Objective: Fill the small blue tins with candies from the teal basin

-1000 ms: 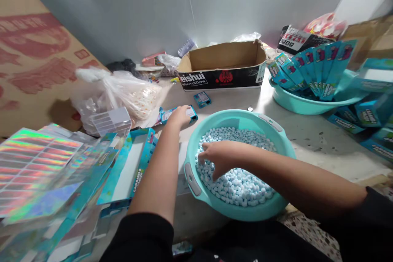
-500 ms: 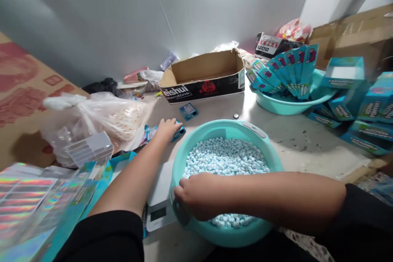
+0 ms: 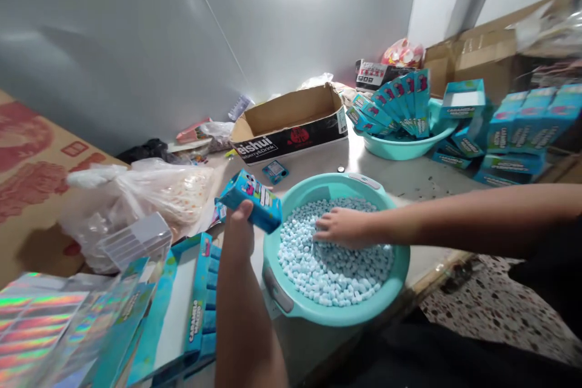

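My left hand [image 3: 240, 227] is closed around a small blue candy box [image 3: 254, 201], holding it tilted just left of the turquoise basin [image 3: 271, 264]. Pale blue and white candies [image 3: 336, 282] fill much of this basin. My right hand [image 3: 348, 227] rests on the candies, its fingers extended and slightly apart, the tips touching them. Another small blue packet [image 3: 275, 172] lies flat behind the basin. Left of my left forearm is a blue display tray [image 3: 195, 315] with several boxes along its side.
An open cardboard carton [image 3: 291, 139] stands at the back. A second turquoise basin [image 3: 400, 148] holds several upright blue boxes, with more stacked boxes [image 3: 522, 127] right of it. A plastic bag [image 3: 136, 200] and shiny sticker sheets [image 3: 40, 333] occupy the left.
My left hand has lifted the blue candy box from the table toward the basin. My right hand has moved from the basin's left rim onto the candies and opened. The camera view has shifted.
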The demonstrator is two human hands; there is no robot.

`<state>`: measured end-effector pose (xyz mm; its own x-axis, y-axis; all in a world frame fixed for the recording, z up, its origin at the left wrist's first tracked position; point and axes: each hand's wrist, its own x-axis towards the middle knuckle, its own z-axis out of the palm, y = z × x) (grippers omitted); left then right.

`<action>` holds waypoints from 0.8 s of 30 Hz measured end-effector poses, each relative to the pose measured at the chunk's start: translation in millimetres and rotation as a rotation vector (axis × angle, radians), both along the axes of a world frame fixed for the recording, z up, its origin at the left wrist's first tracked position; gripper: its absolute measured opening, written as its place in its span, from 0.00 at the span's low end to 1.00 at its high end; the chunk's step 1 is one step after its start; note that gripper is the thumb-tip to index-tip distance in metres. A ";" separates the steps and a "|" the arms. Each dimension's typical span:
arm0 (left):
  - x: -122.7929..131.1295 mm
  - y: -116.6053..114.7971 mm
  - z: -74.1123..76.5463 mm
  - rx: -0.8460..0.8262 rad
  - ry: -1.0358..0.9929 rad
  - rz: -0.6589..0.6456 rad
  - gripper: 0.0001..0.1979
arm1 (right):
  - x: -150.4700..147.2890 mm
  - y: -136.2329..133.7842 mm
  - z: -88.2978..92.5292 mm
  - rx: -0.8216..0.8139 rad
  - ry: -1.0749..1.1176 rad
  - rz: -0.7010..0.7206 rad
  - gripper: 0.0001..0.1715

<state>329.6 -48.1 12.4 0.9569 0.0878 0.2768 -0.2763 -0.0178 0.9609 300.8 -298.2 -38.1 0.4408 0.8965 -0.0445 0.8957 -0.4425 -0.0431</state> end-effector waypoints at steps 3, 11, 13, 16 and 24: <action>-37.8 -13.5 -20.2 -0.056 0.057 -0.051 0.32 | 17.9 1.1 1.5 0.208 0.216 -0.269 0.21; -57.2 -27.9 -18.4 0.355 0.148 -0.015 0.34 | 27.2 21.0 -21.3 0.332 0.484 -0.600 0.25; -61.3 -28.7 -12.5 0.466 0.166 -0.020 0.34 | 23.8 20.8 -18.2 0.348 0.573 -0.621 0.22; -63.6 -27.9 -10.1 0.459 0.158 -0.141 0.33 | 13.4 20.7 -7.4 0.368 0.724 -0.683 0.19; -50.0 -22.6 -28.3 0.254 0.170 -0.079 0.24 | -21.7 43.5 1.2 0.521 1.071 -0.993 0.29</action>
